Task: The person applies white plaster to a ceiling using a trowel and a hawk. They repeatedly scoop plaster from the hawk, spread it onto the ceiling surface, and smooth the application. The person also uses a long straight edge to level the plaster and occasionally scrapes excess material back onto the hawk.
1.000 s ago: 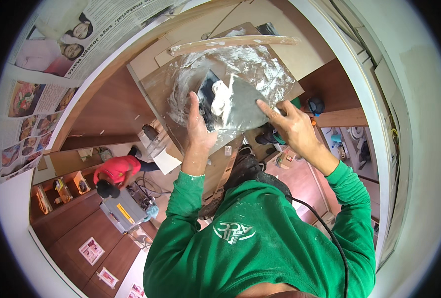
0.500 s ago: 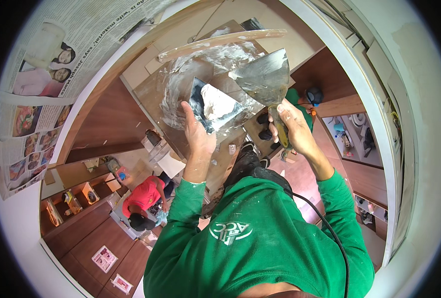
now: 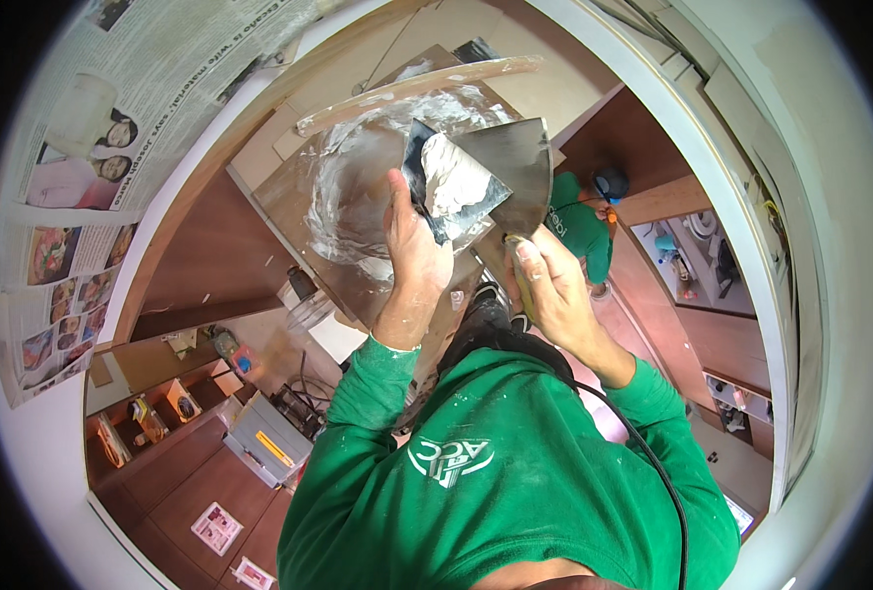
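My left hand (image 3: 419, 256) grips a small dark flat plate (image 3: 417, 162) by its near edge, thumb up along the side. A thick lump of white putty (image 3: 453, 177) lies on that plate. My right hand (image 3: 559, 300) is closed round the yellowish handle of a wide putty knife (image 3: 529, 162). The knife's fan-shaped grey blade stands just right of the plate, and the two overlap in view; whether they touch I cannot tell. Below both hands is a brown board (image 3: 294, 192) smeared with white putty.
A wooden strip (image 3: 427, 90) lies across the board's far side. A co-worker in green (image 3: 582, 221) is below at the right. A grey box (image 3: 267, 438) and shelves (image 3: 146, 418) are at the lower left. Newspaper (image 3: 83, 197) covers the left wall; a black cable (image 3: 643, 442) crosses my sleeve.
The plate has moved right and up, while the putty knife has come left and down, so they now overlap. A person in red at lower left is out of sight; the co-worker in green shows more.
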Available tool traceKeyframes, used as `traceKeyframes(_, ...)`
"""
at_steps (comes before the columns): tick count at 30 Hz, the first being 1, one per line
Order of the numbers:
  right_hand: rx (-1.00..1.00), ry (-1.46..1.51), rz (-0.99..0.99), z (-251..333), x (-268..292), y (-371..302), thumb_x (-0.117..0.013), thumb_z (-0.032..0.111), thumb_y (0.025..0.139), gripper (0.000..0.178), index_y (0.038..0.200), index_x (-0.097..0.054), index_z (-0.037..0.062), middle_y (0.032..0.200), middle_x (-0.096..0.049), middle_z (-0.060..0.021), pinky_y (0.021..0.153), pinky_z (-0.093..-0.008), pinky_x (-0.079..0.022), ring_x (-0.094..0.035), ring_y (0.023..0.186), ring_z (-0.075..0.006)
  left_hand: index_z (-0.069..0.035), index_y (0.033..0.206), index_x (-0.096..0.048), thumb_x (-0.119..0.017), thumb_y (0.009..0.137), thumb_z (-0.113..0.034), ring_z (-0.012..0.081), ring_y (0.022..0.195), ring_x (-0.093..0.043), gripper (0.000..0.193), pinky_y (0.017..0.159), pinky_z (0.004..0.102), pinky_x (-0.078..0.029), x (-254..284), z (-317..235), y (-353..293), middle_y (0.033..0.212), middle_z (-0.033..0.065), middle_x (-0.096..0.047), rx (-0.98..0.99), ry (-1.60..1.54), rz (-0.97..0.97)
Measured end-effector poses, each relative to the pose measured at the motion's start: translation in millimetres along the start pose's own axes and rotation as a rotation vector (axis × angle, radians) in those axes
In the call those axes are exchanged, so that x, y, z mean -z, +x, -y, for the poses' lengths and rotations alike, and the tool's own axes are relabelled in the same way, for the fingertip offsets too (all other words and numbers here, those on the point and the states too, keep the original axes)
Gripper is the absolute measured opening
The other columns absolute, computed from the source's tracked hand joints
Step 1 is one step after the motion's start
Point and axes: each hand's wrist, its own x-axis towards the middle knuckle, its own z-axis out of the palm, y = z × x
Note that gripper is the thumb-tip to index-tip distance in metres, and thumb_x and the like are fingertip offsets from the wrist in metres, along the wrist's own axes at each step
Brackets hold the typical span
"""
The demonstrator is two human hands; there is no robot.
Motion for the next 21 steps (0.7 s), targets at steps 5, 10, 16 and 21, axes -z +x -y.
traceKeyframes(5,0.001,-0.222,0.041,-40.2,4.1,10.0,-0.043,0.019,0.103,0.034,0.127,-0.052,-0.0031,0.083,-0.055,-0.0106,0.059,-0.03,-0.047,-0.057,0.064,-0.0133,-0.003,0.127,-0.055,-0.054,0.099,-0.042,0.0169,0.107,-0.058,0.048,0.095,0.0358,-0.046,-26.3,-1.6,-4.9,0.119,0.005,-0.061,0.043,-0.024,0.076)
traceKeyframes(10,-0.223,0.166,0.081,-54.7,22.7,22.4,-0.041,0.024,0.105,0.024,0.098,-0.049,0.0017,0.076,-0.06,-0.0064,0.055,-0.0288,-0.048,-0.058,0.058,-0.0137,-0.007,0.127,-0.056,-0.056,0.096,-0.047,0.0187,0.108,-0.059,0.051,0.098,0.0407,-0.045,-22.9,-25.0,-1.1,0.119,0.0042,-0.063,-0.026,0.025,-0.043)
traceKeyframes(16,-0.441,1.117,0.26,-36.4,79.9,18.3,-0.04,0.033,0.104,0.031,0.104,-0.05,0.0028,0.07,-0.052,-0.0097,0.038,-0.0291,-0.043,-0.051,0.048,-0.0168,-0.009,0.126,-0.058,-0.063,0.089,-0.053,0.0184,0.112,-0.058,0.058,0.102,0.0385,-0.041,28.9,-31.3,9.1,0.122,0.0001,-0.063,0.017,0.044,-0.192)
traceKeyframes(21,-0.381,1.567,0.594,-33.9,56.1,4.8,-0.039,0.036,0.103,0.034,0.094,-0.045,0.0035,0.063,-0.046,-0.0102,0.03,-0.0322,-0.039,-0.043,0.04,-0.0193,-0.009,0.125,-0.058,-0.06,0.089,-0.057,0.0197,0.114,-0.056,0.06,0.104,0.0361,-0.04,15.7,12.6,9.1,0.121,0.0036,-0.063,0.264,-0.099,-0.023)
